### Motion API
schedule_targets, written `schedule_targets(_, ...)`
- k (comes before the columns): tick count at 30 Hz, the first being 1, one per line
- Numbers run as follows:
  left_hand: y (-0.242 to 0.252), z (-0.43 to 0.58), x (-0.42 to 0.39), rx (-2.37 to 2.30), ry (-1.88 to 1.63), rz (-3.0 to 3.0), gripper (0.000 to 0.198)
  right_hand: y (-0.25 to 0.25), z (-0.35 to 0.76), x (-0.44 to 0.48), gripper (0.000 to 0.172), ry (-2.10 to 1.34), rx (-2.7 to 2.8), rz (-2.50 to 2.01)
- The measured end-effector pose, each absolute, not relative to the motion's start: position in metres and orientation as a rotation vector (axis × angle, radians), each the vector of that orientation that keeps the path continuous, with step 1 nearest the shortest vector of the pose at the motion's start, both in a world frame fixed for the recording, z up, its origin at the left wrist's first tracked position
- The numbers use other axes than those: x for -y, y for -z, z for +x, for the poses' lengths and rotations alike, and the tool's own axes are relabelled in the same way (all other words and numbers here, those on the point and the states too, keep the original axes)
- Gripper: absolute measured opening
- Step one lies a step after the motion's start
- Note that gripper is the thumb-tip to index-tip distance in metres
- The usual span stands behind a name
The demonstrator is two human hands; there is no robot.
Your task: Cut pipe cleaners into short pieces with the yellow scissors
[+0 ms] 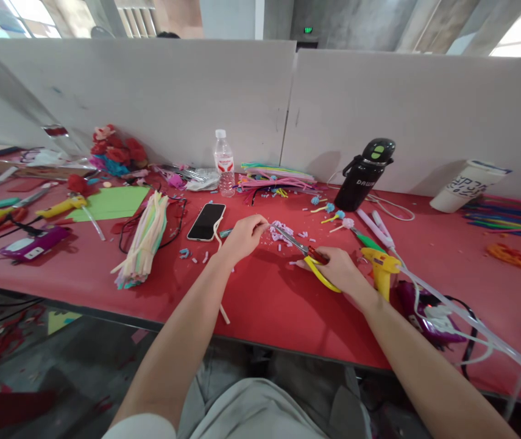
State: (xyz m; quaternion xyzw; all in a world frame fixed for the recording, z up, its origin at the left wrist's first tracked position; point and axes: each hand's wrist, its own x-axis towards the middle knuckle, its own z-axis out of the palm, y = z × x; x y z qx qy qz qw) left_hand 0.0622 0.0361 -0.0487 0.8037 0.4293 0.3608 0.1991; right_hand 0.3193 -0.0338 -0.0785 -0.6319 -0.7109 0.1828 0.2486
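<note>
My left hand [244,236] is closed in a pinch near the middle of the red table, with a thin pale strand at its fingertips. A cream pipe cleaner [225,314] shows on both sides of my left forearm; whether it is the strand in my fingers I cannot tell. My right hand [340,271] grips scissors [317,268] by their yellow and red handles. Their blades point up-left toward my left fingertips, over a small heap of cut lilac pieces [283,231]. Whether the blades touch the strand is too small to tell.
Left of my arm lie a phone [206,222] and a pipe cleaner bundle [144,244]. A water bottle [224,164] and black flask [364,177] stand behind. On the right are a yellow glue gun [381,268], its cable and a tilted cup [465,186].
</note>
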Motion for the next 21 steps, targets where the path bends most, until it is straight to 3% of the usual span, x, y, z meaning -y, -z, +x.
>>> schedule_targets(21,0.0501,0.0634,-0.037,-1.206,-1.001,2.258,0.018,0.0773,0.3185,0.0323,0.055,-0.427,1.961,-1.737)
